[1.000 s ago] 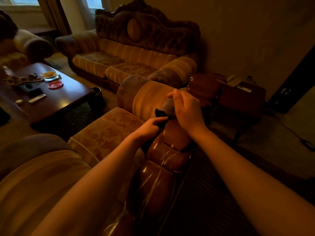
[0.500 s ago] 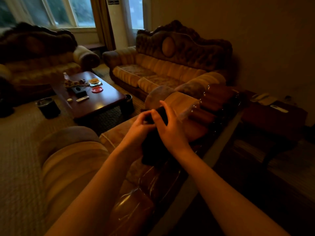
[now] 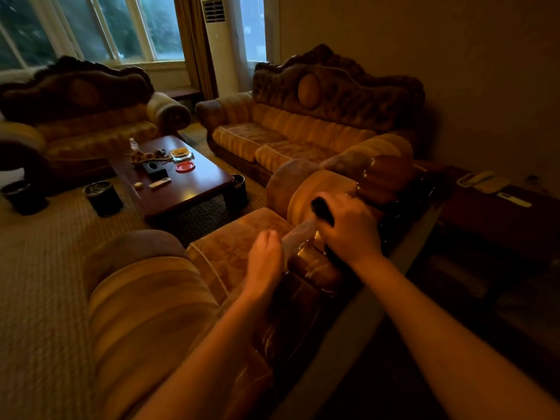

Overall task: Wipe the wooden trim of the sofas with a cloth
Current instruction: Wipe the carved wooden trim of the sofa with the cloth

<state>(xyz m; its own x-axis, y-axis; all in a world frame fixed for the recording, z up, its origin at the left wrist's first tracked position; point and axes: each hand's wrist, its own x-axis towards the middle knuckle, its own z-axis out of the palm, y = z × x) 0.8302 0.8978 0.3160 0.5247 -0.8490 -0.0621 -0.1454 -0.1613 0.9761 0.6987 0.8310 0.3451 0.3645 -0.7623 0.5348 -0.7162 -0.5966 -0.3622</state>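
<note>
dark cloth (image 3: 321,209) bunched atop glossy lobed wooden trim (image 3: 312,265), sofa back edge

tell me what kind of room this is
Most likely a home living room. Several upholstered sofas with carved backs stand around a low wooden coffee table under large windows, and a standing air conditioner sits in the corner.
</note>
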